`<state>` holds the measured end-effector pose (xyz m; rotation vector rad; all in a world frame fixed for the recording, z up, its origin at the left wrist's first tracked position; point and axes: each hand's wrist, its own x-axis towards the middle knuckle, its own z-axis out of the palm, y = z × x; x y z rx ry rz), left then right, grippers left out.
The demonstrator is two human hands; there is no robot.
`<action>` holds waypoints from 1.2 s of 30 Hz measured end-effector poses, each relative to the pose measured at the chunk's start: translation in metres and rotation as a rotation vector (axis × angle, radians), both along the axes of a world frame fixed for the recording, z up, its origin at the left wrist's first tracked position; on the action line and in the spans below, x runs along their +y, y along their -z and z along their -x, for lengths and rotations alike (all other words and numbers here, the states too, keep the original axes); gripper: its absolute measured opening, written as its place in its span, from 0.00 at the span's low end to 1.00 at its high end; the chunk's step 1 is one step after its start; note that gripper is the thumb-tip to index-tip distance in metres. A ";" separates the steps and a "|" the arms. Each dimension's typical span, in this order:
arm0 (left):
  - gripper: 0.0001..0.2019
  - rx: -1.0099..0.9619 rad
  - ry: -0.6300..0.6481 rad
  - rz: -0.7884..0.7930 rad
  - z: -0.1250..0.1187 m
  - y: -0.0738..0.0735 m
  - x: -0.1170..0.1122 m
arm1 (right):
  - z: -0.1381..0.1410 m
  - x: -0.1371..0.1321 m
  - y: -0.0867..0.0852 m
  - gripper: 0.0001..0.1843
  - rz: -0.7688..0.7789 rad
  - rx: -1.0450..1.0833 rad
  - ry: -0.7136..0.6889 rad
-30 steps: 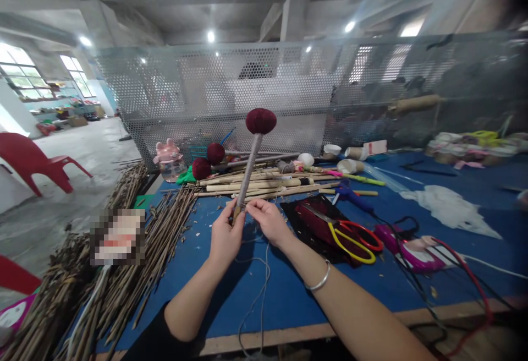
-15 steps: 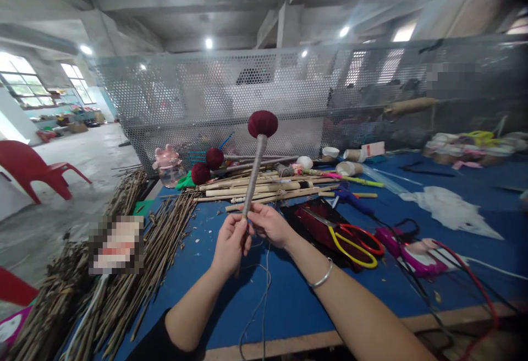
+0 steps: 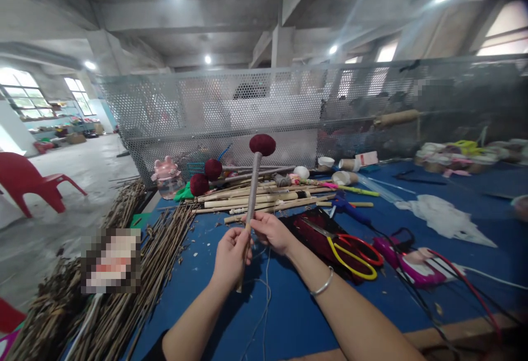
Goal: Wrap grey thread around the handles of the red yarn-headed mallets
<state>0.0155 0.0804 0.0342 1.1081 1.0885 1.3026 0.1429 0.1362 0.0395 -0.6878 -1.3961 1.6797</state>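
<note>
I hold a mallet-like stick [image 3: 253,185] upright over the blue table [image 3: 289,306]; its shaft is wrapped in grey cord and its head [image 3: 262,145] is a dark red velvet ball. My left hand [image 3: 231,253] is closed round the lower shaft. My right hand [image 3: 270,231] pinches the shaft just above it, fingers closed on the stick and on a thin grey cord [image 3: 264,295] that trails down toward the table edge.
Two more red-headed sticks [image 3: 206,176] and bare bamboo sticks [image 3: 264,198] lie behind. Heaps of thin twigs [image 3: 124,273] fill the left. Yellow-and-red scissors [image 3: 350,242] rest on dark red cloth at right, by a pink tool [image 3: 408,256]. A mesh screen [image 3: 289,108] backs the table.
Both hands have slid up the shaft, so more of the stick's bare lower end shows below my left hand. The view has tilted upward a little.
</note>
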 end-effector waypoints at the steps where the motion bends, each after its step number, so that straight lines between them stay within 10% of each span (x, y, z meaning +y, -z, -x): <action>1: 0.20 -0.029 0.048 0.020 0.000 -0.002 -0.001 | -0.001 0.000 0.000 0.18 0.018 0.020 -0.022; 11: 0.18 0.096 -0.110 -0.131 -0.003 0.012 0.000 | 0.007 0.002 0.001 0.16 -0.103 -0.019 0.075; 20: 0.17 -0.170 0.161 -0.023 -0.003 -0.004 -0.005 | -0.003 -0.002 -0.005 0.18 0.063 0.116 -0.113; 27: 0.18 0.163 -0.179 -0.090 -0.003 0.003 -0.005 | 0.004 0.004 0.002 0.16 -0.099 -0.036 0.120; 36: 0.26 -0.005 0.097 0.032 -0.001 0.001 0.000 | 0.000 0.005 0.005 0.17 -0.028 0.028 0.048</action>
